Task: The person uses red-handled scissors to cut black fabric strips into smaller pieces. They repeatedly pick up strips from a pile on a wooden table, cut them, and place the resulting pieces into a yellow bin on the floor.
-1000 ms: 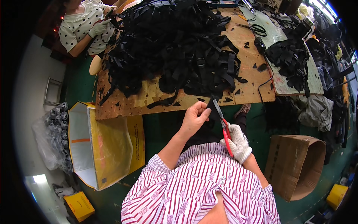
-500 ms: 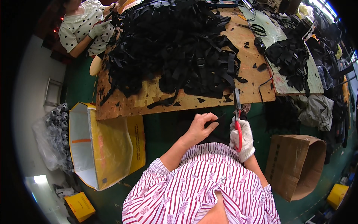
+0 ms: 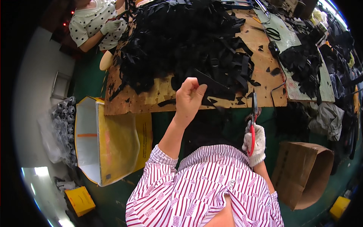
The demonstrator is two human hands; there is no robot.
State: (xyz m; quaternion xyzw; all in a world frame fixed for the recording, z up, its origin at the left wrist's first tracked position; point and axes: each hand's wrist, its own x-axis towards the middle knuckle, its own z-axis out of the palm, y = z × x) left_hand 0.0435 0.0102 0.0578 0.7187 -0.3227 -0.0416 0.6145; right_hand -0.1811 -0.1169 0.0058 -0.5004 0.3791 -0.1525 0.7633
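Observation:
My bare left hand (image 3: 190,97) is raised at the table's near edge, thumb and fingers pinched on the end of a black fabric piece (image 3: 212,85). The piece stretches off to the right, in front of a big heap of black straps and cloth (image 3: 181,41). In a white knitted glove, my right hand (image 3: 257,145) grips the red handles of a pair of scissors (image 3: 252,132). Their blades point away from me, toward the table edge, and stand apart from the fabric piece. Whether the blades are parted is hard to see.
The wooden table (image 3: 147,106) carries black scraps and black-handled scissors (image 3: 273,34). A yellow bin (image 3: 117,143) stands left, a cardboard box (image 3: 298,174) right. Far left, a person in a dotted top (image 3: 92,24) handles black straps. More black straps (image 3: 302,66) lie on a green board (image 3: 327,85).
My left hand has risen and moved forward toward the heap; the black fabric piece now shows clearly in it. My right hand with the scissors has shifted slightly right. The whole view has shifted a little.

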